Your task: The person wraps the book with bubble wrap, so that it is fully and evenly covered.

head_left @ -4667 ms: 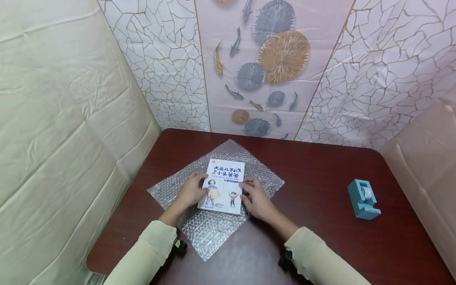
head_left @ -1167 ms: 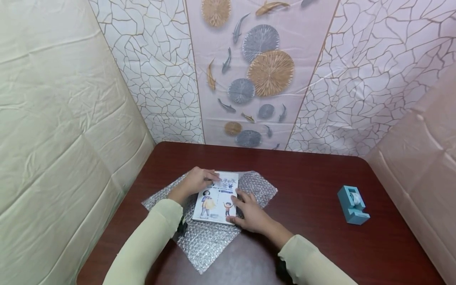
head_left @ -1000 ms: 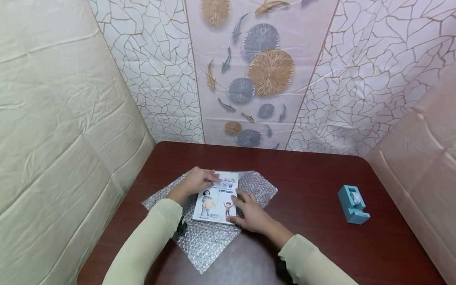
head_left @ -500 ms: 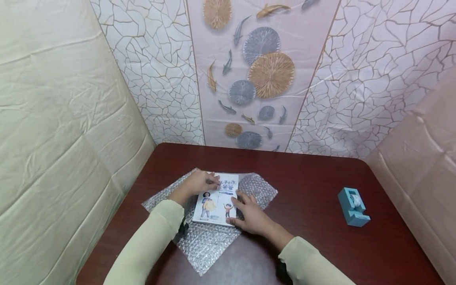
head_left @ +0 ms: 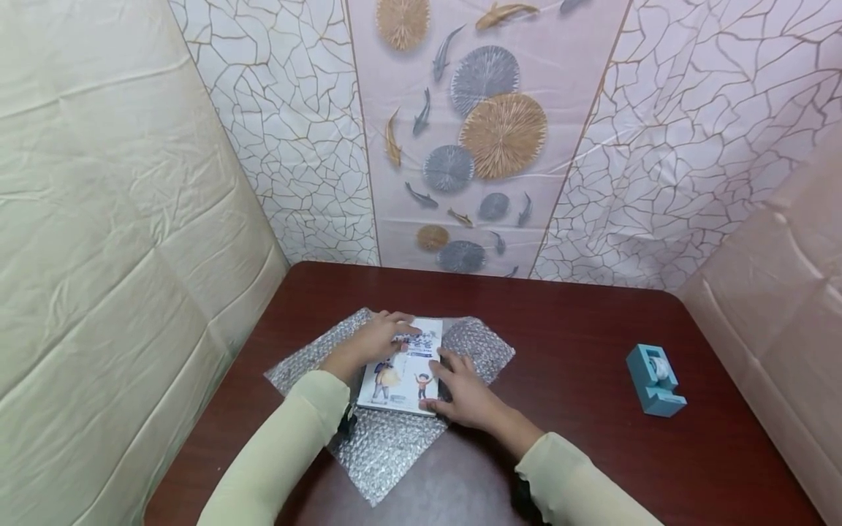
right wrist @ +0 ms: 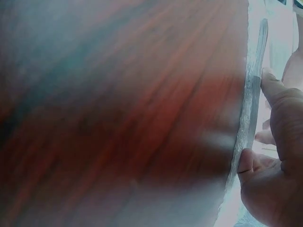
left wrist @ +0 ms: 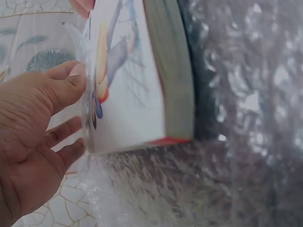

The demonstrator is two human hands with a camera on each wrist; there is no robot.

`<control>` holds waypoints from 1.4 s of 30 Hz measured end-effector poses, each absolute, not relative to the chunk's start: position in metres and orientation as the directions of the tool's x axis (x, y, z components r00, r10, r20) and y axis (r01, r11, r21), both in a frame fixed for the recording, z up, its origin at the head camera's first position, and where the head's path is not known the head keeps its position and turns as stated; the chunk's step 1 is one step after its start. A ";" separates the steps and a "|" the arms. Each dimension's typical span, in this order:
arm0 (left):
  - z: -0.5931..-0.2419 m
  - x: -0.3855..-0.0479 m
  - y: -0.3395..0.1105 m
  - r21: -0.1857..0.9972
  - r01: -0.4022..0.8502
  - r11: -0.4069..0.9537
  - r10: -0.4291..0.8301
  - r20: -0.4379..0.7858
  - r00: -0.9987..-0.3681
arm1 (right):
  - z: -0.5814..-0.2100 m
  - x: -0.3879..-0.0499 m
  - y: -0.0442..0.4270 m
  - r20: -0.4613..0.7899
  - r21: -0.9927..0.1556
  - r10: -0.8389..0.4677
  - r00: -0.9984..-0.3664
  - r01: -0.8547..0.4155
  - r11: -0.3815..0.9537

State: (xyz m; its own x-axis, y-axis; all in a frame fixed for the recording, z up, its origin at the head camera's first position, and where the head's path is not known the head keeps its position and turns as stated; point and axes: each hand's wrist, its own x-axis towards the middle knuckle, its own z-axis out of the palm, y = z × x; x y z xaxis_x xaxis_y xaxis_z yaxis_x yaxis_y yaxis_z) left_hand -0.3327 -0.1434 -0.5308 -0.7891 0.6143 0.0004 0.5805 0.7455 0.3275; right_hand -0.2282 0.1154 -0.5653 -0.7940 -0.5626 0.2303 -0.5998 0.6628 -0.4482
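Note:
A white picture book [head_left: 408,383] with Chinese lettering and cartoon figures lies on a sheet of bubble wrap [head_left: 384,453]. The wrap's far corner appears folded over the top of the cover. My left hand [head_left: 376,340] reaches across the book's upper left, its extended fingers resting on that fold. In the left wrist view, my left hand [left wrist: 33,137] touches clear film along the book [left wrist: 130,106], whose thick page edge shows. My right hand [head_left: 468,391] rests at the book's right edge, thumb near the lower corner. In the right wrist view, its fingertips touch the book and wrap edge.
A blue tape dispenser [head_left: 654,383] with a roll of tape stands on the right of the dark red table [head_left: 546,329]. A patterned curtain [head_left: 500,146] hangs behind the table, and pale padded panels [head_left: 131,256] flank it.
Since the earliest frame, the wrap's far corner has come over the book's top. Within the last half second, the left hand has slid slightly right, fingers spreading. The right hand stays at the edge.

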 end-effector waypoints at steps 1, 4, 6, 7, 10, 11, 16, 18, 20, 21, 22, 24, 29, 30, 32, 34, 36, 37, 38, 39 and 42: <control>-0.537 -0.337 -0.144 0.310 0.591 0.745 0.621 0.004 -0.784 | -0.557 -0.226 0.114 0.199 -0.461 -0.556 -0.807 -0.578 0.674; -0.542 -0.340 -0.146 0.289 0.603 0.743 0.628 0.008 -0.778 | -0.546 -0.228 0.112 0.115 -0.436 -0.539 -0.835 -0.529 0.728; -0.537 -0.336 -0.144 0.298 0.595 0.746 0.627 -0.016 -0.779 | -0.544 -0.232 0.111 0.078 -0.403 -0.532 -0.843 -0.515 0.757; -0.536 -0.336 -0.143 0.295 0.590 0.751 0.625 -0.030 -0.780 | -0.543 -0.234 0.111 0.066 -0.388 -0.531 -0.845 -0.512 0.766; -0.523 -0.328 -0.139 0.296 0.566 0.769 0.611 -0.079 -0.788 | -0.542 -0.240 0.111 0.044 -0.351 -0.545 -0.837 -0.524 0.776; -0.522 -0.327 -0.139 0.283 0.567 0.774 0.608 -0.082 -0.789 | -0.542 -0.242 0.110 0.041 -0.346 -0.552 -0.833 -0.530 0.774; -0.521 -0.326 -0.138 0.267 0.587 0.764 0.623 -0.070 -0.779 | -0.544 -0.248 0.109 0.008 -0.324 -0.579 -0.815 -0.550 0.770; -0.521 -0.326 -0.139 0.288 0.593 0.752 0.633 -0.066 -0.771 | -0.545 -0.250 0.109 -0.011 -0.309 -0.585 -0.811 -0.554 0.773; -0.521 -0.326 -0.139 0.303 0.588 0.750 0.633 -0.067 -0.772 | -0.545 -0.251 0.109 -0.029 -0.300 -0.589 -0.807 -0.555 0.776; -0.521 -0.326 -0.139 0.312 0.582 0.751 0.629 -0.067 -0.775 | -0.546 -0.252 0.109 -0.034 -0.297 -0.592 -0.805 -0.557 0.775; -0.522 -0.326 -0.140 0.316 0.576 0.754 0.624 -0.070 -0.778 | -0.545 -0.252 0.109 -0.040 -0.296 -0.593 -0.804 -0.558 0.776; -0.522 -0.325 -0.140 0.321 0.563 0.762 0.613 -0.074 -0.787 | -0.545 -0.252 0.109 -0.045 -0.298 -0.597 -0.801 -0.560 0.773; -0.522 -0.324 -0.141 0.330 0.574 0.749 0.624 -0.060 -0.780 | -0.545 -0.253 0.108 -0.058 -0.315 -0.606 -0.793 -0.561 0.765; -0.522 -0.324 -0.142 0.331 0.579 0.745 0.629 -0.059 -0.775 | -0.544 -0.253 0.109 -0.064 -0.312 -0.608 -0.791 -0.563 0.765; -0.522 -0.323 -0.143 0.328 0.588 0.739 0.639 -0.063 -0.767 | -0.543 -0.253 0.108 -0.067 -0.312 -0.614 -0.786 -0.568 0.761; -0.521 -0.323 -0.144 0.324 0.596 0.735 0.646 -0.066 -0.761 | -0.543 -0.252 0.108 -0.065 -0.315 -0.621 -0.782 -0.574 0.756; -0.521 -0.323 -0.145 0.322 0.602 0.731 0.651 -0.064 -0.757 | -0.542 -0.253 0.108 -0.062 -0.320 -0.625 -0.778 -0.578 0.751; -0.521 -0.323 -0.146 0.321 0.604 0.729 0.654 -0.064 -0.754 | -0.541 -0.252 0.108 -0.058 -0.327 -0.628 -0.776 -0.579 0.747; -0.521 -0.323 -0.146 0.322 0.608 0.725 0.657 -0.061 -0.751 | -0.541 -0.253 0.108 -0.054 -0.333 -0.630 -0.775 -0.581 0.743; -0.521 -0.323 -0.146 0.326 0.610 0.722 0.660 -0.061 -0.749 | -0.541 -0.253 0.108 -0.055 -0.331 -0.634 -0.771 -0.585 0.740; -0.521 -0.322 -0.147 0.339 0.614 0.713 0.667 -0.059 -0.743 | -0.541 -0.253 0.108 -0.054 -0.328 -0.647 -0.760 -0.599 0.731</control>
